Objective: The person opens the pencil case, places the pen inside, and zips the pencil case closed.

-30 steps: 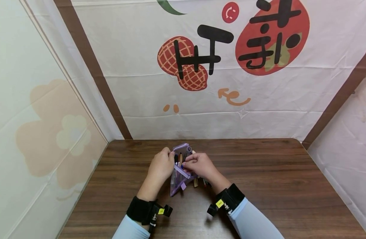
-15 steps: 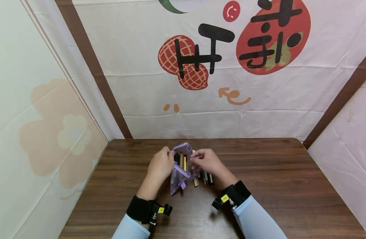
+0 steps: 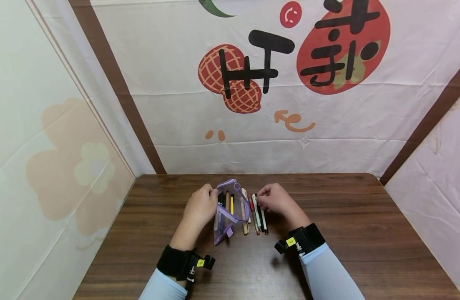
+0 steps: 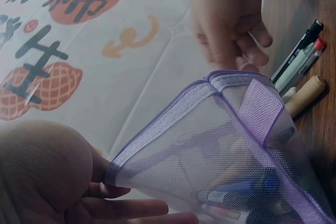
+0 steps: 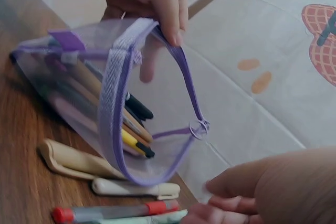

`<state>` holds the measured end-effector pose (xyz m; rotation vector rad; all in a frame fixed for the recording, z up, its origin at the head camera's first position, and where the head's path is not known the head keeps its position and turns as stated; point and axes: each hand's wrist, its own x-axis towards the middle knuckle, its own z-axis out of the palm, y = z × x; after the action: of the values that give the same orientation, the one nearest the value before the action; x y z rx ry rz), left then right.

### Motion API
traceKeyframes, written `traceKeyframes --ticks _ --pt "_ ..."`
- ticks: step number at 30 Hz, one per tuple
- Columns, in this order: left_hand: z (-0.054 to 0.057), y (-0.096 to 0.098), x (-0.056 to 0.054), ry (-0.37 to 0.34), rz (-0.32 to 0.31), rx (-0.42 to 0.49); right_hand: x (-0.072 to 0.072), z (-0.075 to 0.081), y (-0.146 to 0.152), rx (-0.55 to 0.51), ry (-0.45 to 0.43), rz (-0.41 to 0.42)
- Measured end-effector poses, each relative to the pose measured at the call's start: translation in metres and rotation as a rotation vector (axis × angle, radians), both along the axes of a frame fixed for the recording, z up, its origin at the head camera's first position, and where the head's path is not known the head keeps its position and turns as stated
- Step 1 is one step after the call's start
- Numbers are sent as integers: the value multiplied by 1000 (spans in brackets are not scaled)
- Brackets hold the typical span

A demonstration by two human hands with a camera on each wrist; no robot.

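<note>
A purple-edged mesh pencil case (image 3: 224, 214) stands propped on the table with its zipped mouth gaping. Inside it, the right wrist view shows several pens and pencils, among them a yellow one with a dark end (image 5: 137, 144). My left hand (image 3: 202, 204) pinches the rim of the case from the left. To the right of the case, my right hand (image 3: 276, 198) is over the far ends of pens laid in a row, fingers loosely bent, with no pen seen between them. Whether its fingertips touch the pens cannot be told.
In the row beside the case lie a beige marker (image 5: 79, 158), a white capped pen (image 5: 134, 187), a red-ended pen (image 5: 115, 211) and a pale green pen (image 4: 294, 66). A printed white cloth (image 3: 230, 154) hangs behind the wooden table (image 3: 327, 233).
My right hand has moved out of the pencil case's mouth and rightward to the row of pens, uncovering more of them. The left hand stays on the rim.
</note>
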<state>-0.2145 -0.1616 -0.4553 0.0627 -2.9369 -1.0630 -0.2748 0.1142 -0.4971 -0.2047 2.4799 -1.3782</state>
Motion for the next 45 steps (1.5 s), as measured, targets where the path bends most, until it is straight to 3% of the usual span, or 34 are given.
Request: traceKeyframes --ticks 11,19,33,45 --pt "-1 -5 -1 20 7 -40 -3 -12 7 174 0 19" --pt "3 -7 -1 -8 -9 -50 -3 -19 7 255 30 17" --pt "4 -10 -1 -28 -18 -58 -3 -19 6 250 12 18" --pt "1 -8 -3 -27 -19 -67 0 -13 -1 366 38 -7"
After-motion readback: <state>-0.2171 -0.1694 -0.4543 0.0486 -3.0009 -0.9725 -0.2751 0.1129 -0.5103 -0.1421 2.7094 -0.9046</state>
